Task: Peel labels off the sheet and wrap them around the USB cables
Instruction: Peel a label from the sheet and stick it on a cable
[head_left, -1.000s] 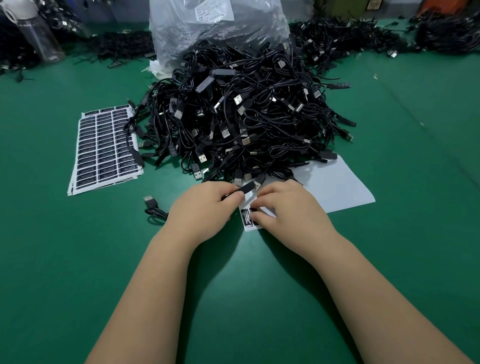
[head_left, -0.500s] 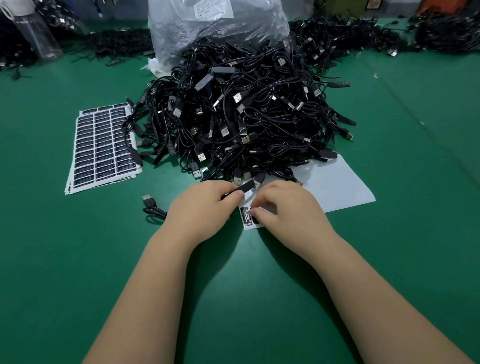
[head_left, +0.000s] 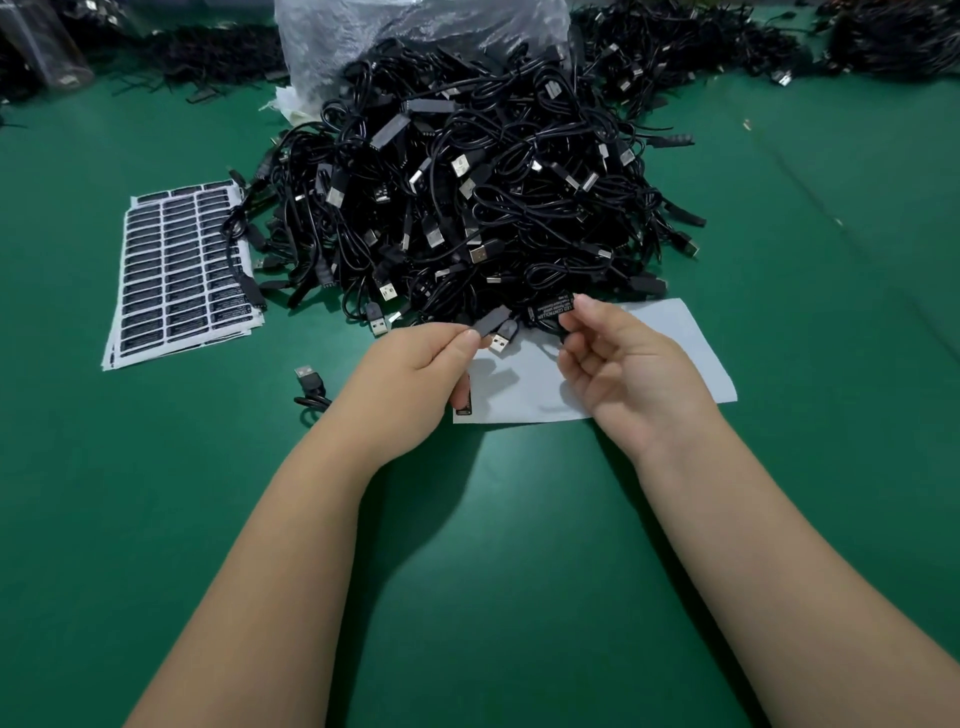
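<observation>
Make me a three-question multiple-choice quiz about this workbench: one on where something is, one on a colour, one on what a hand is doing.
1. Where does the full label sheet lie?
A. left of the cable pile
B. right of the cable pile
C. under the plastic bag

2. What colour is the table surface?
A. grey
B. green
C. brown

3. What is the right hand doing?
A. resting flat on the table
B. pinching a peeled black label
C. reaching into the bag

Answers:
1. A: the sheet sits beside the left edge of the cable pile.
2. B: the cloth around everything is green.
3. B: the peeled label is held up between its thumb and fingertips, above the nearly bare backing sheet, while the left hand grips a cable's black housing.
</observation>
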